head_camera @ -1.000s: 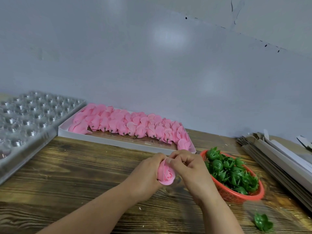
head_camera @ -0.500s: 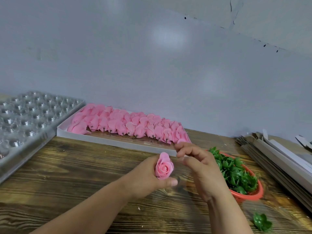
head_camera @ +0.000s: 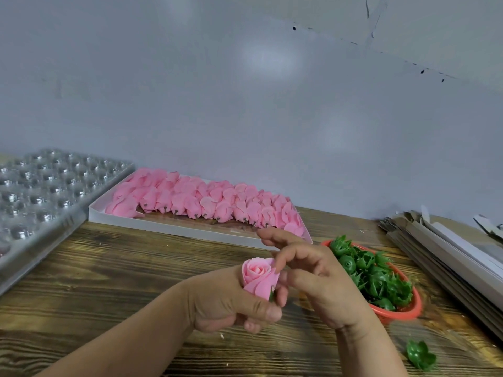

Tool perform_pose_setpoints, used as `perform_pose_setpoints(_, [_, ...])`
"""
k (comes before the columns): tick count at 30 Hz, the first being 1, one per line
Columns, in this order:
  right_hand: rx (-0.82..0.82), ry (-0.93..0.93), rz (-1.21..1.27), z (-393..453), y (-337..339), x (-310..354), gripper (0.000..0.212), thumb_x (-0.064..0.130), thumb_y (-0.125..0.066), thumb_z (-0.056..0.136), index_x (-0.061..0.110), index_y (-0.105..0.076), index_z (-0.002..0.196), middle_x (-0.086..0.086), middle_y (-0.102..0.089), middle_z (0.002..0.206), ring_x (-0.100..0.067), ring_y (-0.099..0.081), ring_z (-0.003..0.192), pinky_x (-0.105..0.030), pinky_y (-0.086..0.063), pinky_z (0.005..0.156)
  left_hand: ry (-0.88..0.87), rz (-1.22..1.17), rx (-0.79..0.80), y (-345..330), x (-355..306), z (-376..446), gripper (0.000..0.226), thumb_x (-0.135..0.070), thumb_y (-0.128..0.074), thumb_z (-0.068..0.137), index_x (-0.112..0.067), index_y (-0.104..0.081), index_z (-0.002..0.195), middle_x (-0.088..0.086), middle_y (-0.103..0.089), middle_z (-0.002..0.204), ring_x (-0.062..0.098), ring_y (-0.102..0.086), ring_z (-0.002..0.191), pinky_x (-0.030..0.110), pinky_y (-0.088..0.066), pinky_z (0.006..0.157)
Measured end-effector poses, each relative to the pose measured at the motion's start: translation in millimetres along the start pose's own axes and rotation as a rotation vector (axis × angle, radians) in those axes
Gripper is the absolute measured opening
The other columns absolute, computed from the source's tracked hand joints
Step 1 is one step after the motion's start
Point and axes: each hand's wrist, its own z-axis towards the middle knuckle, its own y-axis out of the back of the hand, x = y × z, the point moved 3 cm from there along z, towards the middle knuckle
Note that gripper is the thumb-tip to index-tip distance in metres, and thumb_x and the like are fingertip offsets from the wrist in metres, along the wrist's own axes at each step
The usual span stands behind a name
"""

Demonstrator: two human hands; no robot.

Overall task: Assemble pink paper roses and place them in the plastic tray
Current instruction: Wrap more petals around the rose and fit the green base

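A dark-grained wooden tabletop against a pale grey wall carries a clear plastic tray of round cells at far left, a white shallow box of pink petal blanks at centre, and a red plastic basket of green calyx pieces at right. Near centre, the left hand grasps a pink paper rose upright around its base. The right hand, just right of it, pinches an outer petal with curled thumb and fingertip, its other fingers loosely raised.
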Motion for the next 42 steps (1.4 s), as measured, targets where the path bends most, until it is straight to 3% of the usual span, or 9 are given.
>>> perform_pose_setpoints(3, [-0.015,0.001,0.1,0,-3,2,0.01,0.014,-0.063,0.066,0.021,-0.07,0.068,-0.001,-0.061,0.127,-0.053,-0.056,0.099,-0.03,-0.055,0.075,0.002,0.004,-0.002,-1,-2,-1,0.012,-0.009,-0.068,0.074,-0.02,-0.067,0.078,-0.003,-0.052,0.07,0.002,-0.048,0.053,0.014,-0.042,0.051])
perform_pose_setpoints(6, [-0.053,0.021,0.166,0,-1,4,0.021,0.005,-0.058,0.068,0.023,-0.069,0.068,-0.005,-0.062,0.124,-0.028,-0.055,0.119,-0.034,-0.049,0.088,0.002,0.018,-0.012,1,0,-1,0.012,-0.009,-0.069,0.073,-0.02,-0.067,0.078,-0.001,-0.051,0.069,0.004,-0.046,0.052,0.015,-0.042,0.051])
perform_pose_setpoints(10, [-0.208,-0.039,0.101,2,10,-2,0.012,0.015,-0.059,0.067,0.017,-0.071,0.064,-0.004,-0.068,0.112,-0.014,-0.058,0.114,-0.041,-0.038,0.101,0.005,0.053,-0.058,4,2,0,0.018,-0.002,-0.066,0.077,-0.02,-0.066,0.078,0.0,-0.051,0.07,0.006,-0.045,0.052,0.016,-0.042,0.051])
perform_pose_setpoints(13, [-0.135,-0.108,-0.016,2,5,-4,0.016,0.03,-0.064,0.061,0.015,-0.07,0.061,0.001,-0.071,0.099,-0.009,-0.059,0.112,-0.032,-0.042,0.092,-0.012,0.082,-0.106,6,4,1,0.016,-0.003,-0.068,0.077,-0.018,-0.063,0.082,-0.004,-0.054,0.064,0.005,-0.045,0.051,0.016,-0.041,0.05])
perform_pose_setpoints(18, [-0.085,-0.168,-0.017,1,0,-6,0.009,0.014,-0.065,0.065,0.018,-0.069,0.058,0.003,-0.068,0.112,-0.003,-0.061,0.108,-0.015,-0.049,0.076,-0.038,0.082,-0.109,9,6,3,0.017,-0.014,-0.073,0.072,-0.028,-0.067,0.079,0.002,-0.047,0.067,0.006,-0.044,0.054,0.017,-0.039,0.052])
perform_pose_setpoints(23, [-0.095,-0.18,0.161,1,1,-2,0.016,0.028,-0.067,0.065,0.014,-0.065,0.057,-0.012,-0.055,0.059,-0.009,-0.055,0.119,-0.03,-0.042,0.085,-0.034,-0.017,-0.079,12,8,2,0.023,-0.01,-0.071,0.075,-0.016,-0.064,0.097,-0.004,-0.054,0.065,0.006,-0.045,0.055,0.017,-0.041,0.054])
perform_pose_setpoints(31, [-0.067,-0.186,0.013,1,-6,-2,0.006,0.018,-0.075,0.062,0.016,-0.07,0.058,0.005,-0.068,0.112,-0.009,-0.063,0.108,-0.02,-0.046,0.084,-0.024,-0.041,-0.093,14,7,1,0.018,-0.009,-0.071,0.076,-0.02,-0.062,0.087,-0.007,-0.052,0.063,0.003,-0.045,0.056,0.017,-0.038,0.054])
perform_pose_setpoints(39, [-0.294,-0.176,0.095,4,4,-5,0.014,0.03,-0.07,0.063,0.017,-0.069,0.057,0.0,-0.071,0.101,-0.01,-0.062,0.104,-0.033,-0.042,0.09,-0.049,-0.078,-0.1,15,6,1,0.022,-0.001,-0.063,0.081,-0.02,-0.067,0.093,-0.005,-0.052,0.063,0.004,-0.045,0.053,0.018,-0.04,0.052])
perform_pose_setpoints(42, [-0.254,-0.187,-0.082,4,-3,-3,0.016,0.033,-0.069,0.064,0.019,-0.067,0.056,0.007,-0.068,0.103,0.001,-0.063,0.074,-0.023,-0.045,0.072,-0.046,-0.01,-0.077,13,7,2,0.018,-0.009,-0.069,0.077,-0.024,-0.067,0.085,-0.007,-0.051,0.06,0.004,-0.043,0.054,0.017,-0.039,0.053])
